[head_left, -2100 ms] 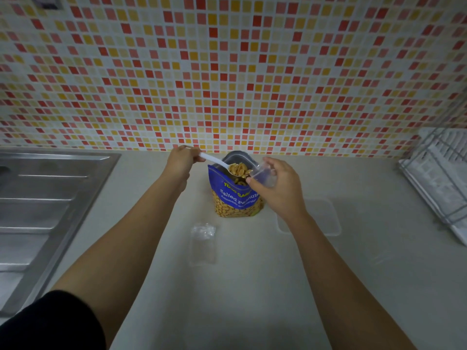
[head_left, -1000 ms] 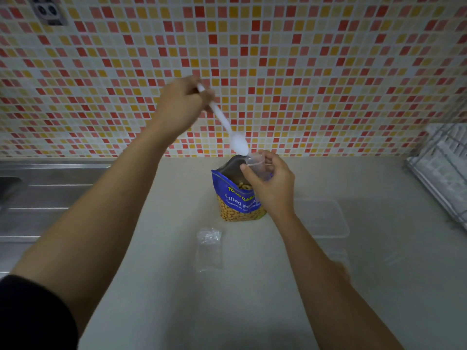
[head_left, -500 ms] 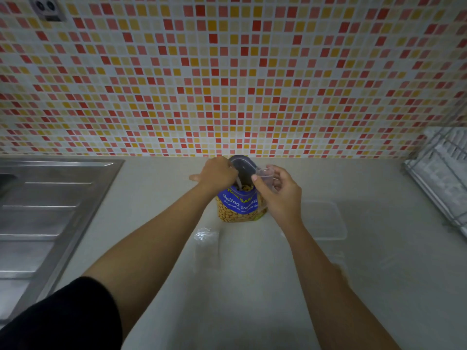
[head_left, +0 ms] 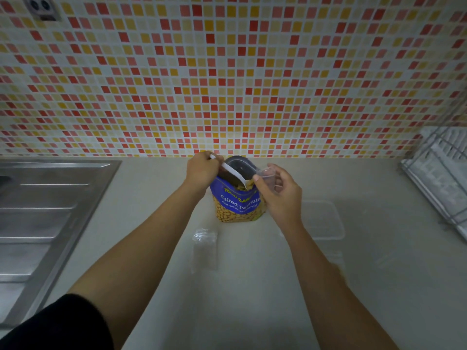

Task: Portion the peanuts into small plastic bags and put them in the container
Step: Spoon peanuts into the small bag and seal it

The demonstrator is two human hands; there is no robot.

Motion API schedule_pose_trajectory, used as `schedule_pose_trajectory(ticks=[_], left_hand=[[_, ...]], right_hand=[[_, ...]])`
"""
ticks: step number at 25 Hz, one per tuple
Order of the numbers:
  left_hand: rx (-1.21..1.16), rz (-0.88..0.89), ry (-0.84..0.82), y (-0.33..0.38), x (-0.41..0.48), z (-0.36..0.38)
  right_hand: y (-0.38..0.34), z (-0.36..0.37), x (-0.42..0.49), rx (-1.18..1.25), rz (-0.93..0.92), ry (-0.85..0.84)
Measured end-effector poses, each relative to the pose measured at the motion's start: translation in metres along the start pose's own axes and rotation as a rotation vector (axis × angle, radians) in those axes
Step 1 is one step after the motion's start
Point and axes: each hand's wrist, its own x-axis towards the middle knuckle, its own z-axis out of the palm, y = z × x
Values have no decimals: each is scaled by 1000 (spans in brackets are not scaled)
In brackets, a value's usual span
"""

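An open blue bag of salted peanuts [head_left: 237,205] stands upright on the counter near the tiled wall. My left hand [head_left: 202,170] grips a white plastic spoon [head_left: 233,173], whose bowl holds peanuts at the mouth of the blue bag. My right hand [head_left: 280,195] pinches a small clear plastic bag [head_left: 267,176] open, just right of the spoon's bowl. A clear plastic container [head_left: 324,219] sits on the counter to the right, partly behind my right wrist. A stack of small empty plastic bags [head_left: 204,246] lies in front of the peanut bag.
A steel sink drainboard [head_left: 48,218] fills the left side. A white wire dish rack [head_left: 439,173] stands at the right edge. A power socket [head_left: 41,7] is on the mosaic wall at top left. A clear lid [head_left: 336,258] lies near the container.
My left hand tipped the spoon high over the small bag, dipped it down into the peanut bag, and now lifts it out loaded with peanuts. My right hand stays beside the bag.
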Motion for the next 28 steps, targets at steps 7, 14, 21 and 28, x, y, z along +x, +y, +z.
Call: schedule_pose_trajectory(ticks=[7, 14, 21, 28], left_hand=[[-183, -153, -39, 2, 1, -18], [-259, -229, -9, -6, 9, -40], [-308, -223, 29, 15, 16, -57], [-87, 22, -38, 50, 10, -49]], right_hand=[[-3, -5, 1, -50, -60, 105], [-13, -2, 8, -337, -226, -49], [-13, 11, 14, -525, -298, -127], [-23, 19, 15, -455, -225, -135]])
